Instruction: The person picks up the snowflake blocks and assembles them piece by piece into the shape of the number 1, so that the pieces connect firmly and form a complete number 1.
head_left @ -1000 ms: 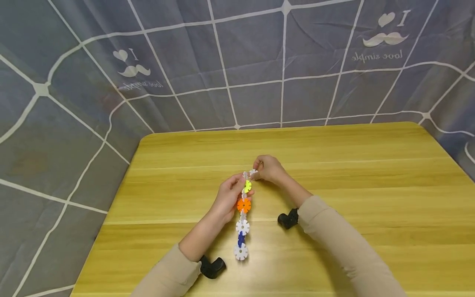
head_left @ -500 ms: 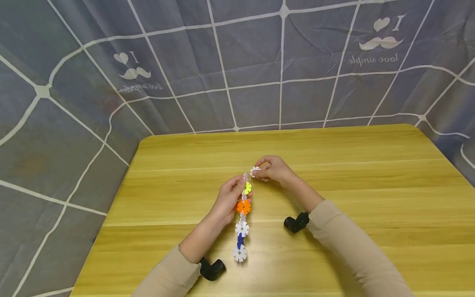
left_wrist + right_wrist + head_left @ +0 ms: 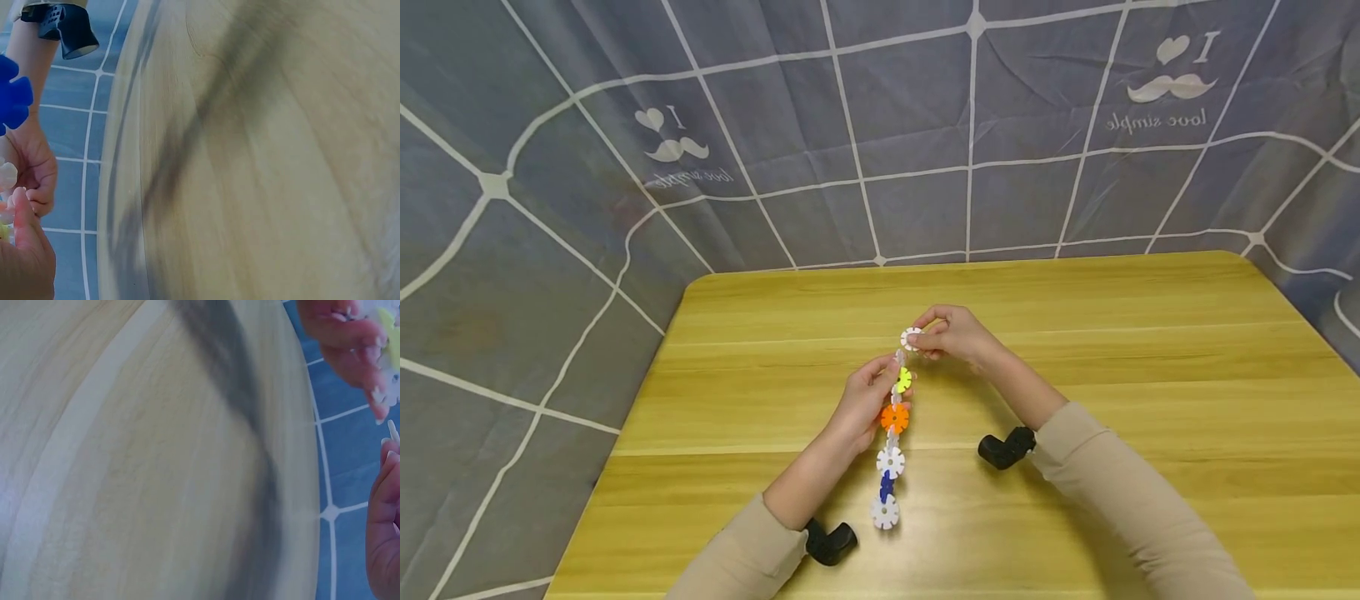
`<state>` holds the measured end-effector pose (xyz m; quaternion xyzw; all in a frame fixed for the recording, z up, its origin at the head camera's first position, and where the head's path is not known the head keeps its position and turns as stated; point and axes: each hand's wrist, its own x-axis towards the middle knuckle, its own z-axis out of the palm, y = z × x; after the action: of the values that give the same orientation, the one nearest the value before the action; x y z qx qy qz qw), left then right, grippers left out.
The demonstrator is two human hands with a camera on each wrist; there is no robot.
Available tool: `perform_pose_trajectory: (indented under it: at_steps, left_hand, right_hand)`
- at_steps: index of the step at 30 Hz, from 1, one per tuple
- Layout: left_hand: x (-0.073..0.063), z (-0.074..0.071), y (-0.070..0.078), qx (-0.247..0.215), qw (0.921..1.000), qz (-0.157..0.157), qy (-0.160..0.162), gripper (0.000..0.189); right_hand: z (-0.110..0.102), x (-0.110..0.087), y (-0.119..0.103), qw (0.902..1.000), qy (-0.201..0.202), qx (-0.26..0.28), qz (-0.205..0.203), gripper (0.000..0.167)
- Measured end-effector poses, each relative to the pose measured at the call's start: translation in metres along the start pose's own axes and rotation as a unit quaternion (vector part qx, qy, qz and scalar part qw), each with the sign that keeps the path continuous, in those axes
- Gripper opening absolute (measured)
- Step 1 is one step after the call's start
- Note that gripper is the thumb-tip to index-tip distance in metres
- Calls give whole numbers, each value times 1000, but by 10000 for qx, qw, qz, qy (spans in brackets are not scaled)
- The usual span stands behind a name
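My left hand (image 3: 859, 402) grips a chain of slotted snowflake discs near its upper end. From the top run a white disc seen edge-on, a yellow disc (image 3: 903, 380), an orange disc (image 3: 894, 418), more white ones, a blue disc (image 3: 887, 486) and a white end disc (image 3: 885, 512). Between thumb and fingers, my right hand (image 3: 958, 335) pinches a loose-looking white disc (image 3: 911, 338) just above the chain's top. In the right wrist view, that white disc (image 3: 392, 431) shows edge-on, slightly apart from the left hand's fingers. The left wrist view has the blue disc (image 3: 12, 94) close up.
Beneath both hands lies a wood-grain table (image 3: 760, 333). A grey curtain (image 3: 917, 208) with white lines hangs behind it. Black wrist-worn devices show at the left cuff (image 3: 831, 543) and right cuff (image 3: 1006, 448).
My right hand drew its white disc away from the chain's top to the right, then brought it up and slightly back left, above that end. The left hand has barely moved.
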<state>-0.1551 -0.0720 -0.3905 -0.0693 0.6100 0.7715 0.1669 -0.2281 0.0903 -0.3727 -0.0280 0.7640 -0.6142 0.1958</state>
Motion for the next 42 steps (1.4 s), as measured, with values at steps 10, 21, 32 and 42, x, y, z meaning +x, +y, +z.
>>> perform_pose_trajectory:
  at_steps: [10,21,32,42]
  left_hand:
    - [-2,1,0,-55,9999,2,-126,37]
    - [-3,5,4,-13,9998,66,-181,36]
    - [-10,7,1,8,9995,162,-255,35]
    - [-11,14,8,-232,9989,399,-22,35]
  right_hand:
    - [7,-7,-7,9996,-43,256,-119,22]
    - [7,-12,-10,9981,-107,596,-147,10]
    - [10,-19,-13,9982,-206,510,-257,7]
    - [12,-20,-19,9960,195,764,-412,10]
